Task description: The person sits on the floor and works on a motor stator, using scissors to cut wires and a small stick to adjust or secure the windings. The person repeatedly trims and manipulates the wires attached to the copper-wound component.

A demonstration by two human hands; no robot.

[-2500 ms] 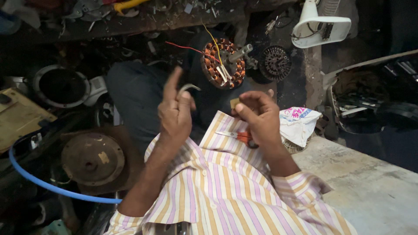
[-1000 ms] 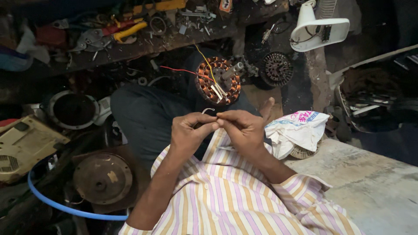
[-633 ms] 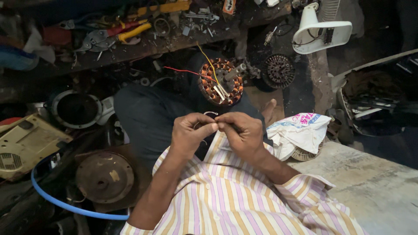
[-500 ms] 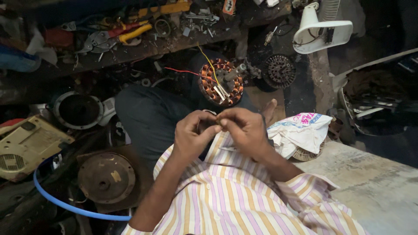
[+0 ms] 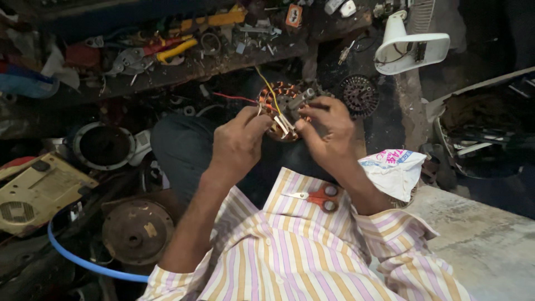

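both arms reach forward from the striped shirt and bend in so the hands meet over the lap. the left hand [image 5: 238,142] is curled, its fingertips pressed on the near left edge of the round motor part [image 5: 281,106] with shiny copper wire wound around it. the right hand [image 5: 330,132] comes in from the other side, fingers bent and pinched on the metal piece in the middle of that part. the motor part sits on the dark trousers, right between the two hands, with yellow and red wires sticking out of it.

small orange scissors [image 5: 315,197] lie on the shirt just below the hands. a white plastic bag [image 5: 393,170] lies near the right arm. a rusty round disc [image 5: 136,231] and a blue hose [image 5: 78,259] lie on the left. a messy shelf of tools [image 5: 178,50] runs across the top, and a white fan base [image 5: 409,47] stands to the right of it.
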